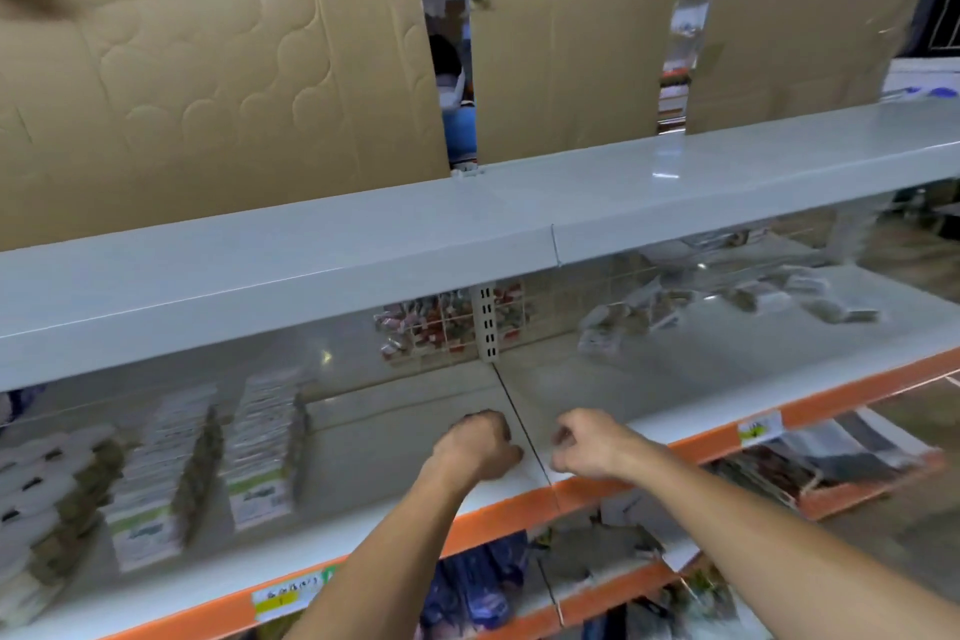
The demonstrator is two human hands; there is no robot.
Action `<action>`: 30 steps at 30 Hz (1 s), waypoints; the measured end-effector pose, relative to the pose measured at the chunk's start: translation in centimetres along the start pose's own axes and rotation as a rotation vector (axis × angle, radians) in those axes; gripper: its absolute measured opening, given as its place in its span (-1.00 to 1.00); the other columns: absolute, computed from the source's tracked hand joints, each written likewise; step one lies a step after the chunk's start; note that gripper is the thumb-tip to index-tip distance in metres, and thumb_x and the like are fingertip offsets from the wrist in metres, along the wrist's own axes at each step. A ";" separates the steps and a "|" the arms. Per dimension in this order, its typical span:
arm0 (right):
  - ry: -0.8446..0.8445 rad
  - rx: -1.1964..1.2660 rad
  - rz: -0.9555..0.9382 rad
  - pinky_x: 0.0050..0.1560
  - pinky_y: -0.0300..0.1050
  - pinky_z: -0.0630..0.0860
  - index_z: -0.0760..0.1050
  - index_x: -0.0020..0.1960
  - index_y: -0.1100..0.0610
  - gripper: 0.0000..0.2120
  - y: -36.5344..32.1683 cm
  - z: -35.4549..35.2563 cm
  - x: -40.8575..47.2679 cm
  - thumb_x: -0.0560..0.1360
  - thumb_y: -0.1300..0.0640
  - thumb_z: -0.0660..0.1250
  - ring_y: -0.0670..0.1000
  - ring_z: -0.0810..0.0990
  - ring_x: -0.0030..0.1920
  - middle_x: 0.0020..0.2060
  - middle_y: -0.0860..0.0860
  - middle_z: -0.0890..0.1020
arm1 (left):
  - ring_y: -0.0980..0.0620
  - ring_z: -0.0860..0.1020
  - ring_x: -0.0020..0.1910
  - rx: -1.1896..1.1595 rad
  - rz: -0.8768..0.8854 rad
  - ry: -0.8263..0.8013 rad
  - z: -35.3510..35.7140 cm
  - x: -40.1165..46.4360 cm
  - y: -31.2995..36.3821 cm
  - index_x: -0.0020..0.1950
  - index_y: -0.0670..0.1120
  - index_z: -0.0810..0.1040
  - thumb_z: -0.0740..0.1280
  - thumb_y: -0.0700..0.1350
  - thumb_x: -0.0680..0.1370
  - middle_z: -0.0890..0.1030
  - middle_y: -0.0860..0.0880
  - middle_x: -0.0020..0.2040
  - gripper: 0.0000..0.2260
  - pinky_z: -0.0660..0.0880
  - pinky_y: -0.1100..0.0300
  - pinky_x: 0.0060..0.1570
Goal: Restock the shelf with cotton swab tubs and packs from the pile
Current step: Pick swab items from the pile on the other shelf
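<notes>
**Shelf restock: both hands over the bare middle section**

On the middle shelf point(405, 426), both hands hover over a bare stretch near the seam between two shelf panels. The left hand point(480, 447) is clenched with fingers curled under; the right hand point(584, 447) is loosely curled. Motion blur hides the palms, so neither grip appears to carry anything, though this cannot be confirmed. Rows of cotton swab packs point(260, 457) stand at the left of the same shelf, with white tubs point(36, 478) beside them at the far left. A loose pile of packs point(727, 301) lies at the back right, well apart from both hands.

Risks from here: a reach toward the pile could sweep a forearm across the standing rows and topple them. Packs dragged forward could slide off the orange shelf edge point(691, 447).
</notes>
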State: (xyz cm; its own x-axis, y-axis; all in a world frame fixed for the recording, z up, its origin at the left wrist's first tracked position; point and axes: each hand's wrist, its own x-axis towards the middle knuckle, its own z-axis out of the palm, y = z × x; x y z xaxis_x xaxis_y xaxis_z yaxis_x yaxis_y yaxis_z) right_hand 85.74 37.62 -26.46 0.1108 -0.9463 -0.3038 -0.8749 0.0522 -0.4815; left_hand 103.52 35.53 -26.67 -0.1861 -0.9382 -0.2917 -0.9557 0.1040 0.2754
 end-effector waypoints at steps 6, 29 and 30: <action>0.059 -0.001 0.038 -0.02 -0.20 0.49 0.56 0.18 -0.04 -0.65 5.6 -2.7 -1.7 0.41 -0.04 0.42 -0.02 0.59 0.04 0.09 -0.06 0.62 | -0.09 0.54 0.25 -0.013 0.086 0.005 1.7 1.8 6.0 0.29 -0.04 0.53 0.33 0.08 0.55 0.58 -0.06 0.29 -0.64 0.49 0.11 0.16; 0.194 0.131 0.213 0.04 -0.17 0.52 0.55 0.23 0.01 -0.67 18.3 -8.5 1.5 0.48 -0.02 0.38 0.00 0.61 0.07 0.11 -0.01 0.63 | -0.08 0.56 0.21 0.025 0.297 -0.055 4.3 13.3 19.0 0.25 0.00 0.54 0.28 0.04 0.54 0.58 -0.05 0.26 -0.69 0.51 0.11 0.18; 0.198 0.123 0.209 0.02 -0.17 0.52 0.55 0.23 0.02 -0.66 18.5 -8.9 2.2 0.48 -0.02 0.38 0.01 0.61 0.07 0.11 -0.01 0.63 | -0.07 0.56 0.20 0.022 0.297 -0.053 4.3 14.1 19.2 0.26 0.02 0.54 0.29 0.05 0.53 0.58 -0.03 0.26 -0.68 0.51 0.10 0.19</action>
State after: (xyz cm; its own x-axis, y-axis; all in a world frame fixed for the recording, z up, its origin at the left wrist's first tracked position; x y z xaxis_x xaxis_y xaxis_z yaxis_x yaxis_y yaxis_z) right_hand 65.61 33.70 -28.73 -0.1702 -0.9541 -0.2464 -0.8040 0.2790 -0.5251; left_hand 81.60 25.75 -29.41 -0.4689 -0.8474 -0.2488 -0.8624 0.3785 0.3363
